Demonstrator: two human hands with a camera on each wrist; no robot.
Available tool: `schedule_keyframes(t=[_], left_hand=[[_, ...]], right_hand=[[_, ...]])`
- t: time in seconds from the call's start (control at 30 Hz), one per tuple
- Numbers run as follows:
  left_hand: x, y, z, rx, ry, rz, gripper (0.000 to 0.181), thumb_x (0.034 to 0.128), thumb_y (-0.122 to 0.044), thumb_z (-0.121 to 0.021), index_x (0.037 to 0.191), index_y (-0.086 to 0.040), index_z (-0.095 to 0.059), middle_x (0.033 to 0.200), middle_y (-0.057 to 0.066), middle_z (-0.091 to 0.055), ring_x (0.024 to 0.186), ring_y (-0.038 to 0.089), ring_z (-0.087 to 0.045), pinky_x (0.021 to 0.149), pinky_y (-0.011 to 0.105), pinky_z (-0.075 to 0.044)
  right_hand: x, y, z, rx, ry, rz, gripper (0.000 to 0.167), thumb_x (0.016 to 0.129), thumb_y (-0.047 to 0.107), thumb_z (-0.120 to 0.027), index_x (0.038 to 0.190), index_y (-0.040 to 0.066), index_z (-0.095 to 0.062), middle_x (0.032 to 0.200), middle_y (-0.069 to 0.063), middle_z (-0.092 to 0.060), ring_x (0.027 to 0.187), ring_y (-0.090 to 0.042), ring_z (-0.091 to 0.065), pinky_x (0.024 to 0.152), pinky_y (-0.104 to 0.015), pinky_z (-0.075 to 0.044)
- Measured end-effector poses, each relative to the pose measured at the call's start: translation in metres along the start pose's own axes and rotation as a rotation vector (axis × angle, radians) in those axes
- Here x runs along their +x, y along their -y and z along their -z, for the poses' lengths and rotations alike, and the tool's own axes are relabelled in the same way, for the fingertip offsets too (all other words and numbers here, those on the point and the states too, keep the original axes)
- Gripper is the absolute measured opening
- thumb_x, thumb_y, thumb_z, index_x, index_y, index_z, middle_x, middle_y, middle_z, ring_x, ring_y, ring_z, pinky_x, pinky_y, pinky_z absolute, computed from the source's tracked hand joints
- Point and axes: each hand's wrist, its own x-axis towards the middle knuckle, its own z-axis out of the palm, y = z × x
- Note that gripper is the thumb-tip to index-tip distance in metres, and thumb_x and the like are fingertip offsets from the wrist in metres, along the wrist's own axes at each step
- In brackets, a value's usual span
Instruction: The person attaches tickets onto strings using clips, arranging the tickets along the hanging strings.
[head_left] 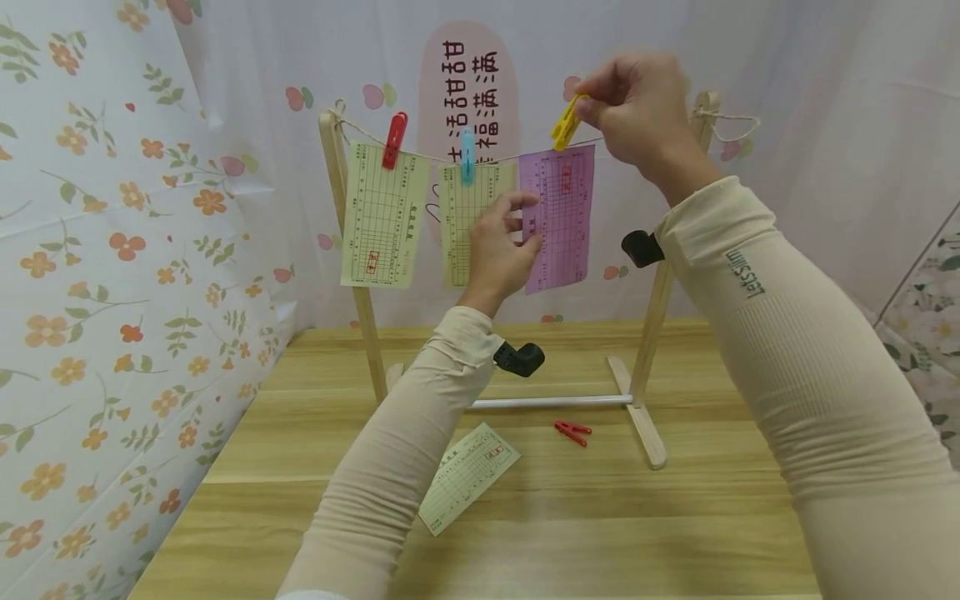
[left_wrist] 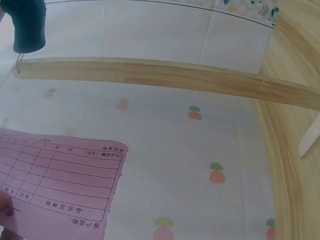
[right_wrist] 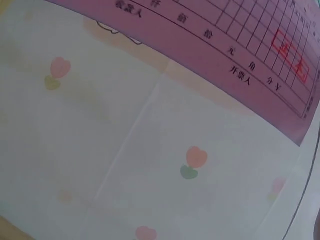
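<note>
My left hand (head_left: 501,246) pinches the left edge of a purple receipt sheet (head_left: 564,225), which hangs upright at the string. Above its top edge, my right hand (head_left: 637,108) pinches a yellow clothespin (head_left: 567,123) between thumb and fingers. The clothespin's tip meets the string near the sheet's top; whether it grips the paper I cannot tell. In the left wrist view the lower part of the purple sheet (left_wrist: 60,175) shows, with a fingertip at its edge. The right wrist view shows the purple sheet (right_wrist: 235,55) close up, while the clothespin is out of sight there.
A red clothespin (head_left: 395,140) and a blue clothespin (head_left: 468,157) hold yellowish receipts on the string between wooden posts (head_left: 648,333). On the table (head_left: 600,525) lie another yellowish receipt (head_left: 472,475) and a red clothespin (head_left: 573,431). A white bar (head_left: 555,402) joins the posts low down.
</note>
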Motion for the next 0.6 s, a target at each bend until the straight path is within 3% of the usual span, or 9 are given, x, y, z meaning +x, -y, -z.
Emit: schedule_keyframes(t=[0.27, 0.43, 0.6], left_hand=[[-0.001, 0.003, 0.000, -0.003, 0.001, -0.012, 0.039, 0.0827, 0.015, -0.060, 0.118, -0.001, -0.058, 0.120, 0.009, -0.058, 0.097, 0.022, -0.065, 0.077, 0.023, -0.055], [-0.001, 0.006, 0.000, 0.004, -0.009, -0.043, 0.033, 0.0854, 0.013, -0.057, 0.116, 0.000, -0.059, 0.119, 0.011, -0.059, 0.096, 0.023, -0.065, 0.075, 0.023, -0.055], [-0.001, 0.008, -0.001, 0.014, -0.024, -0.071, 0.030, 0.0861, 0.012, -0.058, 0.114, 0.001, -0.060, 0.118, 0.012, -0.061, 0.095, 0.024, -0.066, 0.074, 0.022, -0.055]], right_hand=[[0.011, 0.006, -0.002, -0.096, 0.105, -0.111, 0.008, 0.091, 0.003, -0.065, 0.098, 0.003, -0.069, 0.111, -0.004, -0.064, 0.106, -0.016, -0.061, 0.086, -0.020, -0.051], [0.015, 0.011, -0.004, -0.154, 0.153, -0.154, 0.008, 0.092, 0.003, -0.063, 0.099, 0.004, -0.068, 0.101, 0.002, -0.061, 0.098, -0.016, -0.060, 0.085, -0.022, -0.051], [0.018, 0.010, -0.007, -0.179, 0.195, -0.168, 0.008, 0.091, 0.001, -0.064, 0.098, 0.002, -0.068, 0.096, 0.002, -0.062, 0.088, -0.012, -0.058, 0.077, -0.020, -0.051]])
